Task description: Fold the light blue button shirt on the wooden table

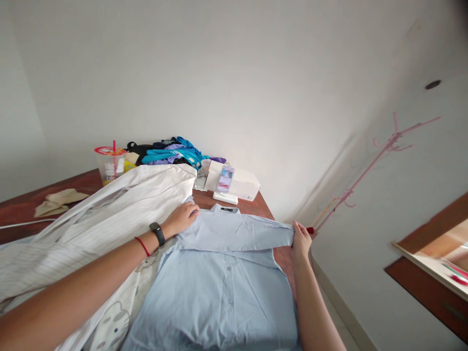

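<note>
A light blue button-up shirt lies spread out in front of me, its collar and dark label at the far end. One sleeve is laid straight across the upper chest, towards the right. My right hand pinches the end of that sleeve near the table's right edge. At the shirt's upper left shoulder, my left hand has its fingers curled on the fabric; the fingertips are partly hidden. Directly left of the blue shirt is a white striped shirt, part of it under my left forearm.
On the wooden table stand a plastic cup with a straw, a heap of clothes and a white box. A beige cloth lies at left. A pink coat rack stands by the right wall.
</note>
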Demonstrator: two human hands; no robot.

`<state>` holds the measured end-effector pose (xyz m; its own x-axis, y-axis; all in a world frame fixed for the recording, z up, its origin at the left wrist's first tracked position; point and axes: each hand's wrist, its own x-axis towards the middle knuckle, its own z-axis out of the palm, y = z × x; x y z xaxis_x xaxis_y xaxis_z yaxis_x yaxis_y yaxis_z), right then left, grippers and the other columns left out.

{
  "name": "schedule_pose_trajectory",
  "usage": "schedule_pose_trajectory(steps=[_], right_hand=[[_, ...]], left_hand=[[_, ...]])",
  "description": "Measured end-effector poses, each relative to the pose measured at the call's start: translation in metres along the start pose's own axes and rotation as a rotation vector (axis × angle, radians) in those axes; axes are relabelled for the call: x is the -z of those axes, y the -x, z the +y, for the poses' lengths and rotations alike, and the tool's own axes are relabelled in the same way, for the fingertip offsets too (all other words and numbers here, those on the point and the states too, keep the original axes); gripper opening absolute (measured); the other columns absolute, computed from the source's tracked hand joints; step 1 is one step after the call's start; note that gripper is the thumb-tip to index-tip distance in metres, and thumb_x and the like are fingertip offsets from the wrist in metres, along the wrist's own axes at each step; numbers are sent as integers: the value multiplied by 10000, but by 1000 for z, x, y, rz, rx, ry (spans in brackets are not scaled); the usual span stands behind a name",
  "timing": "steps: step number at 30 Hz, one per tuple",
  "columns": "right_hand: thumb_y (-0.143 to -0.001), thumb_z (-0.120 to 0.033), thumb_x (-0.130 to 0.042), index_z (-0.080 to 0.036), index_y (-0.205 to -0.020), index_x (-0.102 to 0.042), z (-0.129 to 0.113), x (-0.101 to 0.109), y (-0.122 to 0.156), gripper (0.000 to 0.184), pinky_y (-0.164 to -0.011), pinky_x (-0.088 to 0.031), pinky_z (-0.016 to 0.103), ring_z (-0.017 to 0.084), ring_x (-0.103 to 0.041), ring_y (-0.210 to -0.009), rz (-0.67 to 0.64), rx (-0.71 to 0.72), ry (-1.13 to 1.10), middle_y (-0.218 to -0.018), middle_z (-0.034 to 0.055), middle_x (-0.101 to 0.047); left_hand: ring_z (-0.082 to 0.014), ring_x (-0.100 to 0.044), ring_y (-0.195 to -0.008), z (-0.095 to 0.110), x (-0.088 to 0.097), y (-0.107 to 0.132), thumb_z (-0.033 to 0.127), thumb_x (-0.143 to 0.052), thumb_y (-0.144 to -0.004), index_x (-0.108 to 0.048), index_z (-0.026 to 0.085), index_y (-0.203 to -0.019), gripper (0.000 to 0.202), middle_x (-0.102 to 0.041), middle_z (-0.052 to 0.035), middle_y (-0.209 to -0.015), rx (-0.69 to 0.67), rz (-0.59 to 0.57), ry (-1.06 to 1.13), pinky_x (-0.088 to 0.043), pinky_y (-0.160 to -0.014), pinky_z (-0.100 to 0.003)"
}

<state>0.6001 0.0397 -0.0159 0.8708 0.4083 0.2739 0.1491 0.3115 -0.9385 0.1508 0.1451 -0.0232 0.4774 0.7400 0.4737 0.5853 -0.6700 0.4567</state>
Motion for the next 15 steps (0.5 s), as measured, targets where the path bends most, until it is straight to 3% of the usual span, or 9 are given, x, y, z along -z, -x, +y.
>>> schedule_pose_trajectory(steps=[9,12,15], right_hand=[[-568,-398,-811,-168,-913,-747,-10,-6,5,420,-634,-498,257,159,-617,-746,-61,-101,-152,-858,11,-725],[-572,-388,-805,-172,-903,-754,-16,-8,11,399,-637,-493,254,156,-613,-752,-84,-101,-174,-871,13,-724],[-607,-404,-802,-178,-912,-760,-23,-11,20,382,-644,-493,250,155,-614,-762,-175,-52,-147,-888,17,-721]], left_hand=[[-263,-636,-953,-1,0,2,205,-476,-950,-678,165,-982,208,-689,-104,-1000,17,-15,-86,-468,-885,-389],[-284,-601,-1075,5,1,0,173,-479,-941,-672,143,-1116,262,-671,-134,-1123,-36,-10,-96,-450,-980,-431],[-260,-588,-1146,18,0,-1,210,-482,-970,-671,156,-1207,308,-659,-119,-1213,-142,-71,-81,-438,-1041,-407]])
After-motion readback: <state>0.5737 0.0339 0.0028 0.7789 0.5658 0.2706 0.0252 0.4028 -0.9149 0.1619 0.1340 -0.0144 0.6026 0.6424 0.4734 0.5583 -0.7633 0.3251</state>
